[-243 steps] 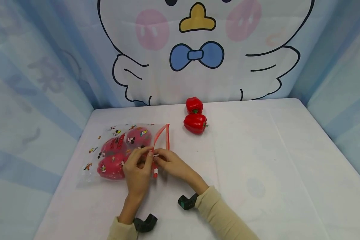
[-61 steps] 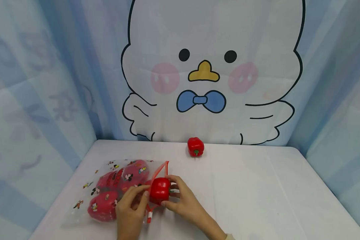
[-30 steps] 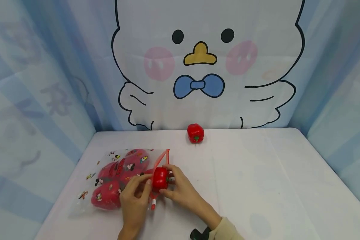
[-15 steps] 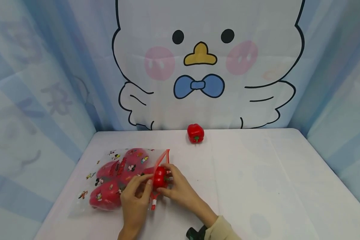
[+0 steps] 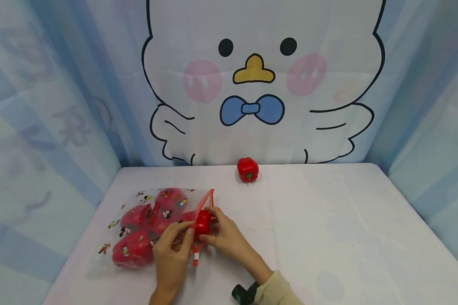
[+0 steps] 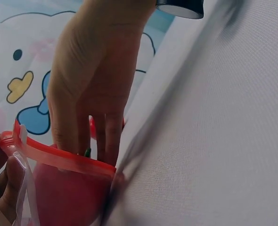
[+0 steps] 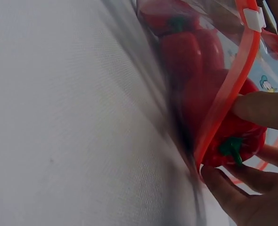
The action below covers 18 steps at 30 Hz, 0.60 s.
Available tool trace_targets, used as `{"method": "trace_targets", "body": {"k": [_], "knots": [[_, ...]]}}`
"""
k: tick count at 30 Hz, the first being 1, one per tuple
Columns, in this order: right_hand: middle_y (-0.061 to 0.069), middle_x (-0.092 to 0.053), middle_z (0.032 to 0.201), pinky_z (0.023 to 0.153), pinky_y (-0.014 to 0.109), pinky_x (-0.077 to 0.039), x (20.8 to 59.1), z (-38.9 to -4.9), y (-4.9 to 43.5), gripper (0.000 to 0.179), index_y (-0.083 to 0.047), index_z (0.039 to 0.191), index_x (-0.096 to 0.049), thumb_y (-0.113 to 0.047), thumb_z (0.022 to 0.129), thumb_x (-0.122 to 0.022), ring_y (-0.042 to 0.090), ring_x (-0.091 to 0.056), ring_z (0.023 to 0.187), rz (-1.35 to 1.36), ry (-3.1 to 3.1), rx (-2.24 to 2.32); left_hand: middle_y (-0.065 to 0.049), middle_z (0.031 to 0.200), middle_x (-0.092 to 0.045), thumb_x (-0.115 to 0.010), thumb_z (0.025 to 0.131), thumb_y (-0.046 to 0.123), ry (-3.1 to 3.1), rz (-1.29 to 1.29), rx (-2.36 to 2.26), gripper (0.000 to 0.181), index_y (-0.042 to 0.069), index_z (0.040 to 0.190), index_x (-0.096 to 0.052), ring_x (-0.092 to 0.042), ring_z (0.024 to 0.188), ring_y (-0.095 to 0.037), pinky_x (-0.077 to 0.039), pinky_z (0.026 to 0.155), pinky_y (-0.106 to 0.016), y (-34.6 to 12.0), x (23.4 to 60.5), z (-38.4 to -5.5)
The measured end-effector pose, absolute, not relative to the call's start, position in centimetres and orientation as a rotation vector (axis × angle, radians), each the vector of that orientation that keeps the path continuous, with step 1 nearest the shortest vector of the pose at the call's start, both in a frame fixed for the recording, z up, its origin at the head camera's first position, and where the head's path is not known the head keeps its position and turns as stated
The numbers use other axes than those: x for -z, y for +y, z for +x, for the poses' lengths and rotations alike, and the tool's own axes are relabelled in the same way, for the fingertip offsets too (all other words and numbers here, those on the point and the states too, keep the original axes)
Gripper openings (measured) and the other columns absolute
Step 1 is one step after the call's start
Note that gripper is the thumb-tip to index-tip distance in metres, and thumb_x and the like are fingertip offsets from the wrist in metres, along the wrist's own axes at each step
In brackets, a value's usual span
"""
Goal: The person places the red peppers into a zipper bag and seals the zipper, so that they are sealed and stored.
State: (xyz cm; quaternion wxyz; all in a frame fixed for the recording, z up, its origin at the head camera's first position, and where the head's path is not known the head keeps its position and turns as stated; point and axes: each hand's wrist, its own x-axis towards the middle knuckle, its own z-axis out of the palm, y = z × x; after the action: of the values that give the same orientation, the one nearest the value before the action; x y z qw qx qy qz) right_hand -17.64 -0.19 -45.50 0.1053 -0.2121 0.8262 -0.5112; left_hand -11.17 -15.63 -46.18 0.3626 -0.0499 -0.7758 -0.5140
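A clear zip bag (image 5: 110, 254) with cartoon prints and a red zip edge lies on the table's left side, several red bell peppers inside. My left hand (image 5: 172, 252) pinches the red edge of its mouth, holding it apart. In my right hand (image 5: 229, 235) a red bell pepper (image 5: 202, 222) is gripped by thumb and fingers. The right wrist view shows this bell pepper (image 7: 245, 136) partly inside the mouth, its green stem facing out, with the red zip edge (image 7: 228, 94) crossing it. A white slider (image 7: 254, 20) sits on the zip.
Another red bell pepper (image 5: 248, 170) stands at the table's back edge, stem facing forward. The white table (image 5: 320, 228) stretches to the right. Behind it hangs a curtain (image 5: 259, 140) with a cartoon chick. A dark wrist device (image 5: 245, 293) is at the right cuff.
Since the oldest frame, the nearer of two loose bell peppers has been taken by my right hand and brought to the bag's mouth. Over the last second it has moved left, deeper into the bag.
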Motion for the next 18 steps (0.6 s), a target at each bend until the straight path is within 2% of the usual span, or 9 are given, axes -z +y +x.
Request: {"method": "trace_targets", "body": {"k": [9, 18], "knots": [[0.017, -0.055, 0.143, 0.098, 0.046, -0.06, 45.7, -18.0, -0.4, 0.074, -0.008, 0.155, -0.044, -0.014, 0.091, -0.08, 0.032, -0.061, 0.125, -0.621, 2.484, 1.546, 0.001, 0.086, -0.069, -0.074, 0.091, -0.007, -2.006, -0.117, 1.311, 0.027, 0.013, 0.109, -0.078, -0.061, 0.066, -0.003, -0.045, 0.047, -0.012, -15.8, 46.1, -11.5], [0.018, -0.055, 0.146, 0.1, 0.046, -0.059, 46.6, -17.7, -0.6, 0.073, -0.001, 0.152, -0.042, -0.01, 0.09, -0.079, 0.036, -0.058, 0.131, -0.602, 2.427, 1.664, 0.008, 0.086, -0.068, -0.074, 0.093, -0.001, -2.061, -0.008, 1.35, 0.026, 0.019, 0.108, -0.078, -0.061, 0.067, -0.003, -0.047, 0.049, -0.013, -15.7, 45.8, -10.8]]}}
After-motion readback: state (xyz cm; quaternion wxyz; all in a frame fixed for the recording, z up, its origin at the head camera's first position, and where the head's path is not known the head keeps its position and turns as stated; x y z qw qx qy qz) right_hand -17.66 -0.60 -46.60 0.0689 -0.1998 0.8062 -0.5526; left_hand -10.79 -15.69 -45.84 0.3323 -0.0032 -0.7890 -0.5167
